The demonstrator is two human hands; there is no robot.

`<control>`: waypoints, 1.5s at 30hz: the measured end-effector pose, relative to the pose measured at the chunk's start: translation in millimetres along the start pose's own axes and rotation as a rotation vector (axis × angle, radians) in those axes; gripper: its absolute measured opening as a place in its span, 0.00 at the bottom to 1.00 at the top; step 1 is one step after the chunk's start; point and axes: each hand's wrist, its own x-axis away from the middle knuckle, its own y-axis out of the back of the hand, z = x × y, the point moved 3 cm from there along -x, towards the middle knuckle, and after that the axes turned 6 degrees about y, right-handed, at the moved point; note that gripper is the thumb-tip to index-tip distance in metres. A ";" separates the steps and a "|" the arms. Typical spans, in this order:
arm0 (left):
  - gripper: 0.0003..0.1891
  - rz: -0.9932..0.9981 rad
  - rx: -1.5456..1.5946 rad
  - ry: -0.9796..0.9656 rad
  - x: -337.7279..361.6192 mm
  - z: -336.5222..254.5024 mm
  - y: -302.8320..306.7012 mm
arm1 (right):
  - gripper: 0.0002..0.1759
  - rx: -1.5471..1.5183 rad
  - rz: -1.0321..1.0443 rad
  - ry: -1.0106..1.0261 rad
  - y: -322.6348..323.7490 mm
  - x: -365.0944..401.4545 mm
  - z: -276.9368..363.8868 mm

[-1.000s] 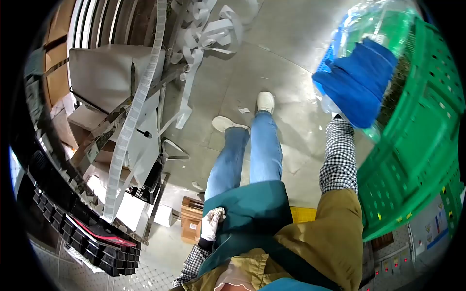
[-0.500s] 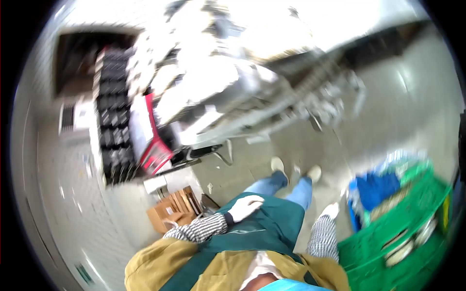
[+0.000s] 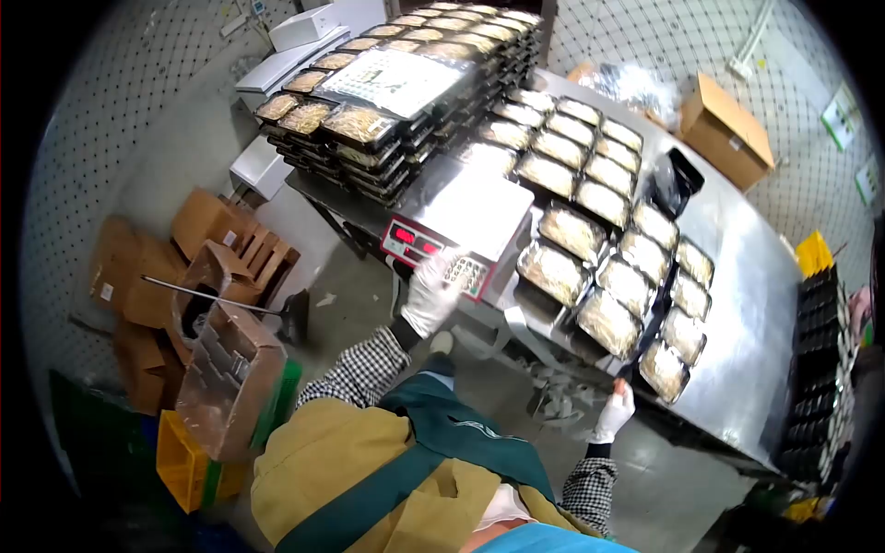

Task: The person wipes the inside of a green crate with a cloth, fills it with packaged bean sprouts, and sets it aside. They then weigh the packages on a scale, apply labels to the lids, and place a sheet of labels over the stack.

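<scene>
My left hand [image 3: 431, 297], in a white glove, reaches over the front panel of a digital scale [image 3: 475, 207] with a red display. Its fingers are stretched out at the keypad [image 3: 467, 274]; whether they press a key is not clear. My right hand [image 3: 612, 414], also gloved, is by the near table edge with its fingers partly curled and apart, nothing visible in them. The nearest packs to it are black trays of pale, stringy food [image 3: 664, 370] under clear film. More such trays [image 3: 553, 272] lie in rows right of the scale.
A tall stack of filled trays [image 3: 369, 124] stands behind the scale on the metal table [image 3: 737, 369]. A cardboard box [image 3: 728, 129] is at the back right. Cardboard boxes [image 3: 230, 369] and a yellow crate [image 3: 180, 461] are on the left. Black trays [image 3: 816, 369] are stacked at right.
My view has swung round to face the table with the scale and trays. My left hand has gone from my apron to the scale's panel, my right hand from my side to the table edge.
</scene>
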 end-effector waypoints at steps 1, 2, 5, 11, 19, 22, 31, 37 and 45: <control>0.18 -0.144 -0.209 -0.118 -30.3 10.8 18.5 | 0.12 -0.030 0.066 -0.029 -26.1 -24.0 65.5; 0.24 -0.189 -0.228 -0.162 -64.5 20.9 32.2 | 0.13 -0.068 0.098 0.044 -60.4 -44.3 111.6; 0.46 -0.253 -0.597 -0.076 -166.5 34.8 64.7 | 0.12 -0.222 0.282 0.045 -181.9 -94.3 180.9; 0.57 0.172 -0.997 0.230 -302.9 91.7 84.2 | 0.14 -0.470 0.723 0.092 -451.3 -157.1 289.0; 0.30 -0.060 -0.707 -0.076 -322.8 143.9 66.5 | 0.18 -0.546 0.930 -0.177 -636.2 -209.5 315.6; 0.32 0.018 -0.581 -0.124 -325.0 120.6 89.8 | 0.18 -0.360 0.912 -0.097 -637.5 -203.7 340.5; 0.24 -0.119 -0.512 0.398 -451.4 271.6 239.7 | 0.17 -0.517 0.813 0.101 -648.9 -205.1 380.7; 0.52 -0.008 -0.014 0.166 -434.6 209.6 227.6 | 0.41 -1.036 1.185 -0.417 -636.3 -170.0 444.3; 0.42 0.188 -0.507 0.134 -413.0 131.8 166.3 | 0.34 -0.912 1.571 0.018 -663.0 -160.9 454.6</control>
